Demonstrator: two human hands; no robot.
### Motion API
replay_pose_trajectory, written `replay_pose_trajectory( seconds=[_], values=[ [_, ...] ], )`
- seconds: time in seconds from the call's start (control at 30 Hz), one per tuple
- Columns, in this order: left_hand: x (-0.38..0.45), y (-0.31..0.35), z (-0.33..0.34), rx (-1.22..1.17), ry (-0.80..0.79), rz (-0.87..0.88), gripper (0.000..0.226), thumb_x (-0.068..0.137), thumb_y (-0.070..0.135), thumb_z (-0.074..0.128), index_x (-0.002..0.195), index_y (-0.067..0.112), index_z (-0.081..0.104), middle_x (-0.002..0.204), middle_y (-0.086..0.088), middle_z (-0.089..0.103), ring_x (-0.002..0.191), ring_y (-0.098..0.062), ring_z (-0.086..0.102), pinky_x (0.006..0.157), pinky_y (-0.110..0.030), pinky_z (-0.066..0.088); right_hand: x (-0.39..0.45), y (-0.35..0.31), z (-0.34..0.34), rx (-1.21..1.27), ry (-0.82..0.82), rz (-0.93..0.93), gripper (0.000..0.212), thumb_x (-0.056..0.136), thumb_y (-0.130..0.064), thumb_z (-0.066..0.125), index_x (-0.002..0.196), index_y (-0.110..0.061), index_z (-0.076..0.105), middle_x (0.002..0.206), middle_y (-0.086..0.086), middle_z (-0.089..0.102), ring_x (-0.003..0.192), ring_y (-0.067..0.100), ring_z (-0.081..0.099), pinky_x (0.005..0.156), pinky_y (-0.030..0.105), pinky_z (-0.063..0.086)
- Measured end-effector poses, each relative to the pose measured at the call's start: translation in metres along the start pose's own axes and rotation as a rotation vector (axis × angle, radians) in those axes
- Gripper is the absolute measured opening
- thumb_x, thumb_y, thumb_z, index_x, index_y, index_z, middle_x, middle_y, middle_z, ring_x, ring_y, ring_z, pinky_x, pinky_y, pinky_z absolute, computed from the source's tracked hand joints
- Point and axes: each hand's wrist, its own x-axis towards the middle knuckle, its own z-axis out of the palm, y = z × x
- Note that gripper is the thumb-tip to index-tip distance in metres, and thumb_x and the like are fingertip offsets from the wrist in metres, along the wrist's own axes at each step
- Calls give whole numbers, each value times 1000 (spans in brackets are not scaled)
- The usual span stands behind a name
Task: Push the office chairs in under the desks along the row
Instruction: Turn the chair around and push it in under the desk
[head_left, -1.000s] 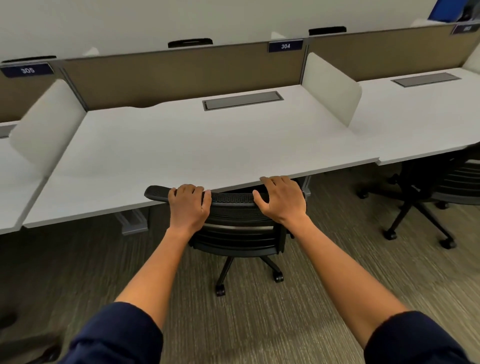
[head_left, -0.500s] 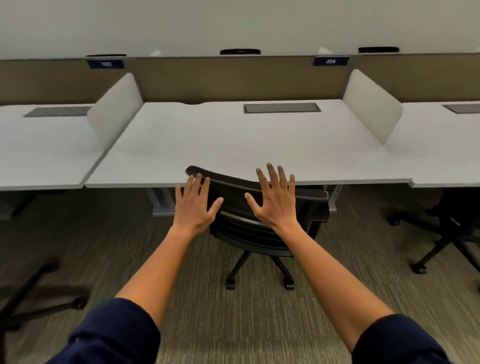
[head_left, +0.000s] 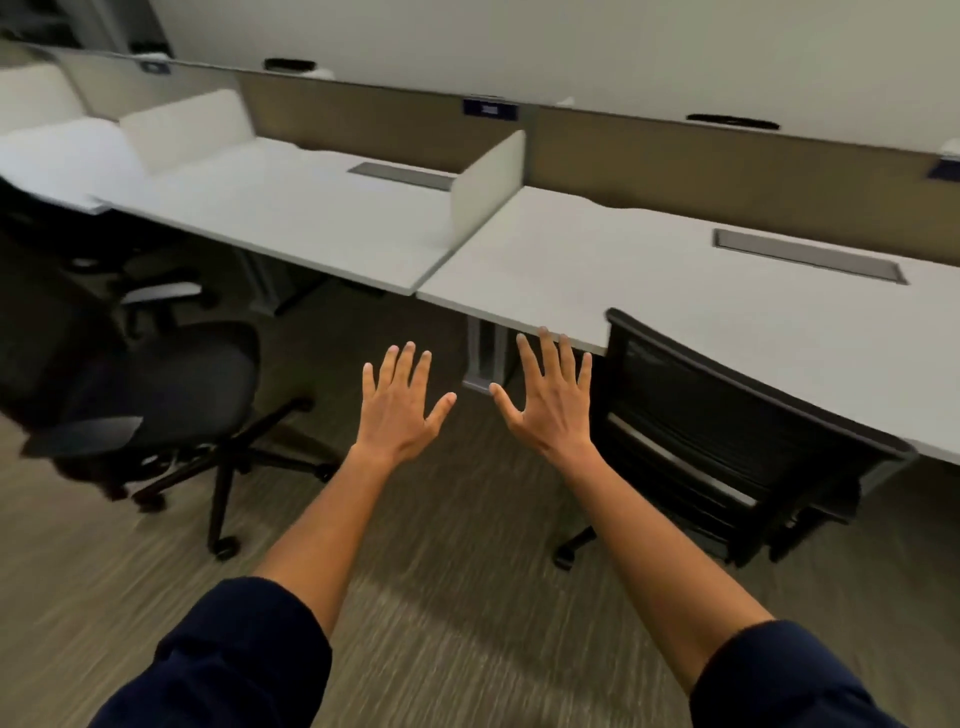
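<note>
A black mesh-backed office chair (head_left: 727, 436) stands at the right, its seat tucked under the white desk (head_left: 649, 270). Another black office chair (head_left: 140, 395) stands at the left, out on the carpet in front of the neighbouring white desk (head_left: 311, 208), its seat clear of the desk edge. My left hand (head_left: 402, 405) and my right hand (head_left: 550, 400) hover in the air between the two chairs, fingers spread, touching nothing. The right hand is just left of the tucked chair's backrest.
White divider panels (head_left: 488, 182) separate the desks, and a tan partition (head_left: 675, 156) runs along the back. A grey desk leg (head_left: 485, 358) stands behind my hands. Striped carpet (head_left: 441, 597) lies open between the chairs. A further dark chair (head_left: 130, 260) sits at the far left.
My hands let go of the chair's backrest and opened. My view has swung left, so the tucked chair now sits at the right and another chair has come into view at the left.
</note>
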Motion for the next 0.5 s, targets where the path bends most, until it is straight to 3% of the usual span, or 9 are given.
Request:
replay_pose_trajectory(
  seconds=[0.5],
  values=[
    [-219, -377, -113, 42, 85, -354, 76, 99, 60, 32, 159, 16, 20, 168, -11, 12, 155, -30, 3, 123, -58, 4, -52, -404, 54, 120, 5, -271, 81, 94, -72, 28, 159, -24, 22, 167, 11, 17, 154, 36, 14, 120, 63, 9]
  ],
)
